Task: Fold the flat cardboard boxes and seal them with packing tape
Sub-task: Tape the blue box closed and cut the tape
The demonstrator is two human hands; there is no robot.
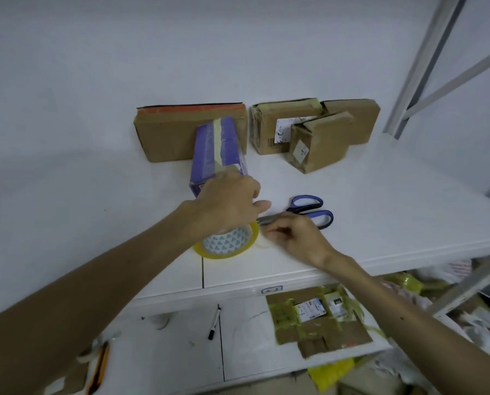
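— White shelf board (380, 195) against a plain white wall, yes? Where are the hands?

— Both arms reach in from 6 o'clock, bare to the elbow. The left hand (229, 203) is palm down at the centre, knuckles bent, thumb out toward 3 o'clock. Its wrist lies over the tape roll (229, 246), which lies flat on the board.

— Gripping the roll?

— I cannot tell. Its fingers curl out of sight at the foot of the purple box (215, 149), which stands at 12 o'clock from the roll with a pale tape strip up its face.

— And the right hand (298, 238)?

— Just at 3 o'clock of the roll, fingers drawn together and pointing toward 9 o'clock. They are blurred, so whether they pinch anything I cannot say.

— The scissors (309, 208)?

— Blue handles at 2 o'clock, flat on the board; the blades run down behind the right hand's fingers.

— Other boxes?

— One large brown box (164, 135) at 11 o'clock, behind the purple one. Three smaller taped boxes (318, 138) huddle at 1 o'clock. On the lower shelf (252, 352), a flattened cardboard piece (318, 320) at 5 o'clock, a black marker (214, 323) at 6.
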